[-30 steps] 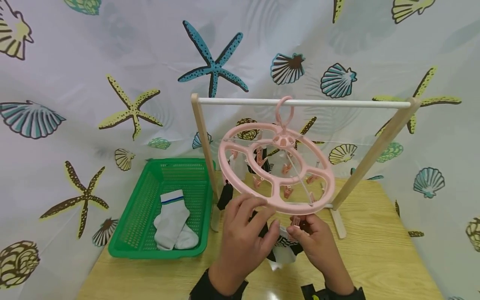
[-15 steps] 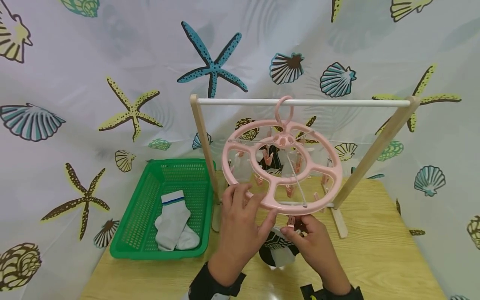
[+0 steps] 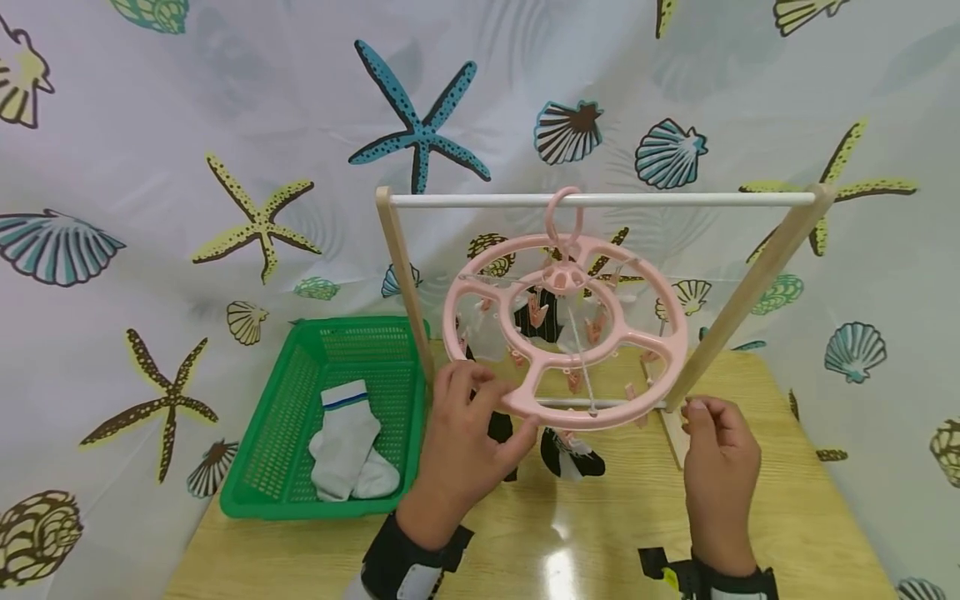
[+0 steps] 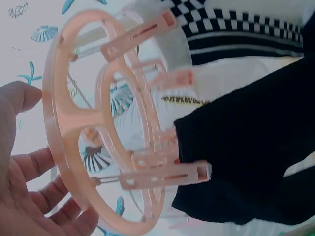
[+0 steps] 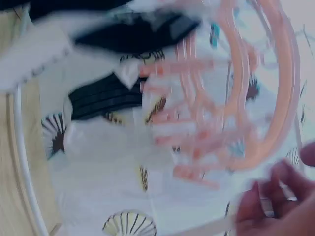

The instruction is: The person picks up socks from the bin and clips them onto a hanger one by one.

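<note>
Pink round peg hanger (image 3: 564,333) hangs by its hook from the white rail (image 3: 600,200) of the wooden rack (image 3: 750,300), which stands on the wood-grain table (image 3: 750,517). It sits visibly tilted, not level. Left hand (image 3: 465,442) grips the near-left rim, fingers over the top and thumb beneath; the left wrist view confirms fingers wrapped round the ring. Right hand (image 3: 716,467) is off the hanger, just beside its right edge, fingers loosely curled and holding nothing.

Green basket (image 3: 247,492), left of the rack, holds white socks (image 3: 347,442). Dark socks hang pegged below the ring; one black-and-white sock (image 3: 572,454) dangles at the near edge.

Risks noted: only one side is steadied, so a pull by the left hand could swing or rotate the ring and slide the hook along the rail. A sharp tilt could jolt a shallowly pegged sock loose onto the table. Peg bite on the near sock cannot be verified; right wrist view is blurred.
</note>
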`<state>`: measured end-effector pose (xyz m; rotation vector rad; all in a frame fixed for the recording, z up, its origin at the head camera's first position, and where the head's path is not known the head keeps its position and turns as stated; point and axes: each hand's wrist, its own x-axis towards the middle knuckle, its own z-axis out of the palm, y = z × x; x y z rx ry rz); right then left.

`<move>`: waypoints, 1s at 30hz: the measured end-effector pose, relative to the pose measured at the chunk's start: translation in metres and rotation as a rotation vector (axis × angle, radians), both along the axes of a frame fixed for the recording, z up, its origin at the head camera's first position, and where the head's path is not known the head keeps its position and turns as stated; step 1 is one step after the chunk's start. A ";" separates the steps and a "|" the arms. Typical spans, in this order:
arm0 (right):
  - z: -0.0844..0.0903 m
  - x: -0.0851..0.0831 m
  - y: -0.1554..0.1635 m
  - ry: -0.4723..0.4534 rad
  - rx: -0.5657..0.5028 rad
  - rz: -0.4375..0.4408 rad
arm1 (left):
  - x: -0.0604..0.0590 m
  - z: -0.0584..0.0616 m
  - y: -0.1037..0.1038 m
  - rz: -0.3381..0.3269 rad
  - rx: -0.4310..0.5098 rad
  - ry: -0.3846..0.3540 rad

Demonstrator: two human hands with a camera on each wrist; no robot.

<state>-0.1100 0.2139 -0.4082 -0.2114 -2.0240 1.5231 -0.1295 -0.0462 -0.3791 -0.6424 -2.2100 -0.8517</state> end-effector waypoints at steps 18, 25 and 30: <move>-0.010 -0.014 0.005 -0.080 0.024 0.592 | -0.012 0.014 -0.025 -0.094 -0.101 -0.053; -0.012 -0.014 0.007 -0.036 0.036 0.729 | -0.024 0.020 -0.037 -0.152 -0.143 -0.061; -0.013 -0.011 0.005 -0.062 0.044 0.727 | -0.030 0.022 -0.043 -0.193 -0.174 -0.076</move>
